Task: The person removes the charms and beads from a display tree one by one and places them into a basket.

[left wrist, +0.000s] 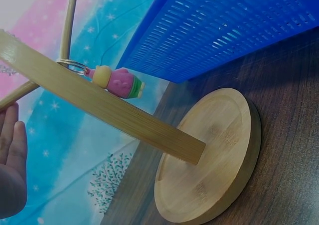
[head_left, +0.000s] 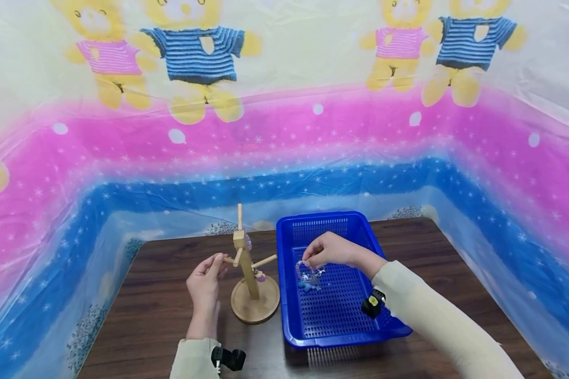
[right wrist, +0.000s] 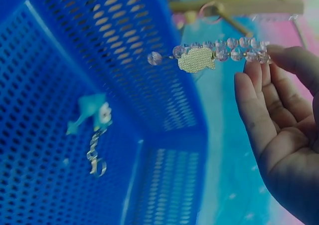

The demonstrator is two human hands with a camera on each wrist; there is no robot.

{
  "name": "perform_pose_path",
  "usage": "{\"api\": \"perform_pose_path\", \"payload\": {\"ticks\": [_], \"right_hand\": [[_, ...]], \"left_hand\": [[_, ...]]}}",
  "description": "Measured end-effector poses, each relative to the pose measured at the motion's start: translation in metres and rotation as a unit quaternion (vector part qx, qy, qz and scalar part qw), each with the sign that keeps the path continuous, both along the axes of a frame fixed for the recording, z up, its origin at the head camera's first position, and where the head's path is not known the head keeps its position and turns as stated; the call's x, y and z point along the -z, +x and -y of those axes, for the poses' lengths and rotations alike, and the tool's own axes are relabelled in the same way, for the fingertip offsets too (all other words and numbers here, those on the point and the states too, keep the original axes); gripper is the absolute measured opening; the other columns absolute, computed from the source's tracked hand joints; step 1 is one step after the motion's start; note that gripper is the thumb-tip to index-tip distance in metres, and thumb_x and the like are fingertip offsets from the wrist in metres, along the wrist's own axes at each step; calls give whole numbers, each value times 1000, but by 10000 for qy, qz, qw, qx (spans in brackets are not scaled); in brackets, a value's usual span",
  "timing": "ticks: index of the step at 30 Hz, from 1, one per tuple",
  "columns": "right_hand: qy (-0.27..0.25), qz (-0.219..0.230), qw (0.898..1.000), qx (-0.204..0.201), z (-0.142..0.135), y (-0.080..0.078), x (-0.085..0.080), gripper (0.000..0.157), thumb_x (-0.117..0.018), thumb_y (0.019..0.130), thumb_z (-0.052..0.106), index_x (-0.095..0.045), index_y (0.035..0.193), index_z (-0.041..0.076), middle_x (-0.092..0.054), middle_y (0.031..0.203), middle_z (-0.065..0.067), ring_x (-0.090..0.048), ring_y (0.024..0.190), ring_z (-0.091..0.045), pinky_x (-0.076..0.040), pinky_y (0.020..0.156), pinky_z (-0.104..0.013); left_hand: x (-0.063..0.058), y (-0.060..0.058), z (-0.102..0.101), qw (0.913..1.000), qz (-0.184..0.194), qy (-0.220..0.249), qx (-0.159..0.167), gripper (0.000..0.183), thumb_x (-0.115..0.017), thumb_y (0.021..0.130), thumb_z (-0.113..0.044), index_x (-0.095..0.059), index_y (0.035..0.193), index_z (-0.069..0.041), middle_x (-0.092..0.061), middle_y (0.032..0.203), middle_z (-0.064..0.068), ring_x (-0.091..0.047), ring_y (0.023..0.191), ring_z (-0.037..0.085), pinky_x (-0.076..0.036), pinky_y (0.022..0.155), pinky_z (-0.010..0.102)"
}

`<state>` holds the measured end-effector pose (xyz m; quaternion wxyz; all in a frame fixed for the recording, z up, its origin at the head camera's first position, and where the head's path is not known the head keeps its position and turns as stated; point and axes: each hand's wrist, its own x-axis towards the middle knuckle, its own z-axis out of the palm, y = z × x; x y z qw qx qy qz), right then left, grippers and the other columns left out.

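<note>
Right hand (right wrist: 286, 135) pinches beaded strand (right wrist: 223, 54), left hand (head_left: 204, 284) pinches peg (left wrist: 22, 93); I judge a loosened pinch could drop strand into basket (head_left: 284, 295) below

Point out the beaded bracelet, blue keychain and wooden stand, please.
Beaded bracelet (right wrist: 222, 54): right wrist view, on one of its beads.
Blue keychain (right wrist: 91, 107): right wrist view, on its blue figure.
Wooden stand (left wrist: 104, 102): left wrist view, on its upright post.

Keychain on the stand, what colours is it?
The keychain: pink, yellow and green, best in left wrist view.
</note>
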<state>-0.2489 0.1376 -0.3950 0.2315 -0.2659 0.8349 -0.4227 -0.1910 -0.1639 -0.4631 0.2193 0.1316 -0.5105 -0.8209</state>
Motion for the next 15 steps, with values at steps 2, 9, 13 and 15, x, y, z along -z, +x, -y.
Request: {"api": "perform_pose_path", "payload": {"ticks": [2,9,13,15], "right_hand": [[35,100,9999,-10,-3,-5,7,22,-67,96,10,-75,111,-5,-78,101,-20,-75,90,-26,-65,91,-43],[240,343,9990,-121,-10,-14,31,27,-64,93,7,-72,114,-8,-75,111,-26,-72,87,-9,-65,91,-40],[390,468,9981,-105,-12,-15,46,25,-63,90,5,-74,110,-7,-76,104,-23,-70,83,-9,-65,88,-37],[505,504,9974,-119,-12,-14,54,23,-63,89,3,-75,106,-6,-77,98,-19,-69,81,-8,-65,86,-35]], "left_hand": [[0,0,0,10000,0,12,2,27,-69,96,-1,-75,78,-20,-77,70,-11,-75,67,0,-63,66,16],[-1,1,-1,10000,-3,-13,-22,26,-68,96,1,-75,80,-18,-76,69,-12,-74,66,0,-61,64,14],[-2,2,-1,10000,2,-11,-31,26,-68,96,1,-75,79,-18,-77,69,-12,-74,66,0,-61,63,14],[-2,2,-1,10000,-12,14,-23,27,-67,96,2,-75,79,-18,-77,69,-12,-75,66,0,-61,64,14]]}}
